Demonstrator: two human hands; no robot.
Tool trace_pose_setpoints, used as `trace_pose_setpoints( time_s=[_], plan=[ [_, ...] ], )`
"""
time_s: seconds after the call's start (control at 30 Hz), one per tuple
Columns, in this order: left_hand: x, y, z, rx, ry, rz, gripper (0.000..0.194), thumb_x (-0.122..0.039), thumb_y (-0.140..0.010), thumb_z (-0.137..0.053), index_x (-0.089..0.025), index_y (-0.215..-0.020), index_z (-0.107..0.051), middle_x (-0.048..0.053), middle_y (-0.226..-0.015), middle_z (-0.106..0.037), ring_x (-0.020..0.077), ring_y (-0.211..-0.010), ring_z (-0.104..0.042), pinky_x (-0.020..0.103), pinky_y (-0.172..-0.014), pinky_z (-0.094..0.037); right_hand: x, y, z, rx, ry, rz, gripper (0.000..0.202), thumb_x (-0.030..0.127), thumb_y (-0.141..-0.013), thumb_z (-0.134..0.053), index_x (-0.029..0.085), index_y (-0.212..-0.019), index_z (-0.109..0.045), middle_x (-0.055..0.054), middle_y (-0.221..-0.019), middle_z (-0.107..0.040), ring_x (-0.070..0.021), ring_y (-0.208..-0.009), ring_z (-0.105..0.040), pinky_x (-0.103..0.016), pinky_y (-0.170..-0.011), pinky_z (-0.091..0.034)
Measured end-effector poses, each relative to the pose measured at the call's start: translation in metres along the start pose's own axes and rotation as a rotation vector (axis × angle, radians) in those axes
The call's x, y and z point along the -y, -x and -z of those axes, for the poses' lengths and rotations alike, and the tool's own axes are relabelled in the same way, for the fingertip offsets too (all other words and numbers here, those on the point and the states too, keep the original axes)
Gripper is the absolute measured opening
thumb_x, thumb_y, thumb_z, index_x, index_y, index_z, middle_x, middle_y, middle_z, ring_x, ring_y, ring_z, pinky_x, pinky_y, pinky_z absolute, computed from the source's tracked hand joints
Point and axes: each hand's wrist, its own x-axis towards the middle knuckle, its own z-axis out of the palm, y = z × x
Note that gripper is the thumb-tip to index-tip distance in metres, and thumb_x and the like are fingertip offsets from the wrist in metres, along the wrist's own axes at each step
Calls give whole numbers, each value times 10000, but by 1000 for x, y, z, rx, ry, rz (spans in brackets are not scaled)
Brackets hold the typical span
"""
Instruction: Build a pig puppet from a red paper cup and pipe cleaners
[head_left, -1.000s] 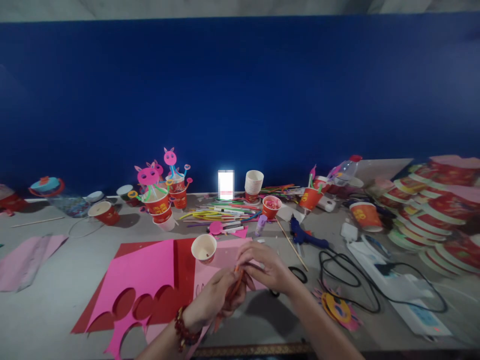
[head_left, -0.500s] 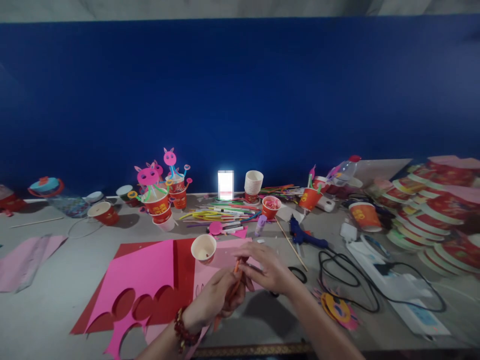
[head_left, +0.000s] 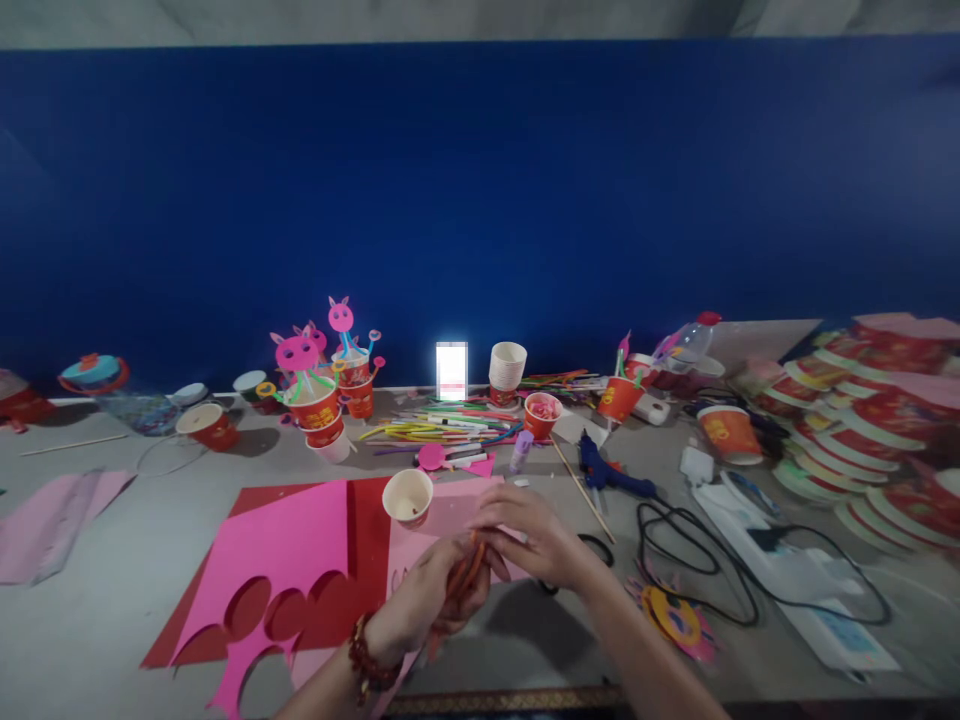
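Observation:
Orange pipe cleaners [head_left: 471, 568], seemingly more than one strand, are held between my hands above the front of the table. My left hand [head_left: 431, 590], a beaded bracelet at its wrist, is closed around their lower part. The fingers of my right hand [head_left: 529, 530] bend over the upper end and pinch it; the fingertips partly overlap. Just beyond stands a paper cup [head_left: 408, 498] with a small dark bit inside. Light pink paper [head_left: 480, 490] lies beneath, and black-handled scissors [head_left: 596, 548] are partly hidden by my right forearm.
Cut-out pink paper [head_left: 300, 530] lies on red paper to the left. Pipe cleaners [head_left: 442, 425] and markers spread across the back. A blue glue gun [head_left: 611, 475], its cord and a white power strip [head_left: 810, 590] take up the right, near stacked decorated cups [head_left: 877, 410]. Cup figures [head_left: 315, 400] stand back left.
The orange strands have shifted slightly between my fingers, their top end now lower and more bent. Both hands stay in nearly the same place.

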Motion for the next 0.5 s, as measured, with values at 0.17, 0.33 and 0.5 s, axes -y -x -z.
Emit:
trace_pose_setpoints(
  time_s=[0.17,0.33,0.5],
  plan=[
    [0,2,-1,-65,-152,-80,531,-602,-962,-391,-140,-859,-631,-64,-514,-424,51,-367,-193,194,-340,-128,7,-3,7,82,57,-85,187,198,-989,-547,217,-1146,-647,-82,-1106,-732,-220,-1062,-649,-326,-928,-492],
    [0,1,0,-64,-196,-93,541,-617,-963,-403,-137,-884,-638,-63,-529,-414,54,-390,-208,192,-348,-125,9,-8,11,108,32,-61,146,161,-965,-532,212,-1015,-660,-75,-1044,-730,-214,-1007,-655,-317,-887,-498],
    [-2,0,3,-47,-78,-16,480,-523,-973,-370,-144,-887,-652,-53,-521,-437,57,-371,-198,196,-341,-100,1,-7,5,44,-52,10,177,158,-975,-529,223,-1032,-684,-79,-1056,-698,-199,-997,-656,-304,-855,-505]
  ],
)
